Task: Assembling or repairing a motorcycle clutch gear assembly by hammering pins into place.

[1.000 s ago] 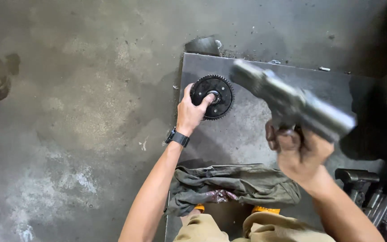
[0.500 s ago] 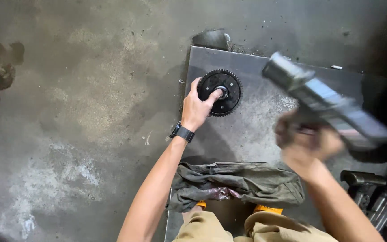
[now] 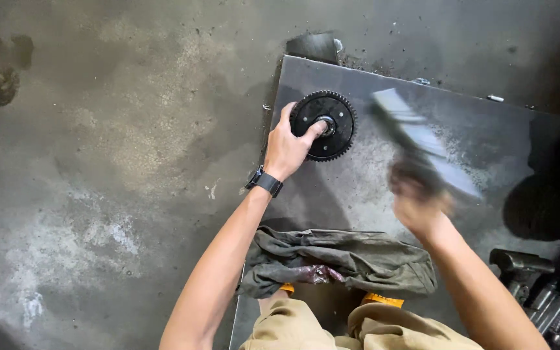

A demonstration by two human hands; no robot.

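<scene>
A black toothed gear [image 3: 332,133] lies flat near the far left corner of a grey steel plate [image 3: 384,188] on the floor. My left hand [image 3: 288,148], with a black watch on the wrist, rests on the gear, fingers at its central hub. My right hand [image 3: 419,204] grips a long grey metal bar or hammer-like tool [image 3: 422,139], blurred with motion, its far end close to the gear's right side.
A crumpled olive rag [image 3: 345,259] lies on the plate's near edge by my knees. Dark metal tools [image 3: 539,291] sit at the lower right. A dark block [image 3: 312,46] lies behind the plate. Stained concrete floor spreads to the left.
My right hand has swung the grey tool down and left toward the gear. My left hand has stayed on the gear.
</scene>
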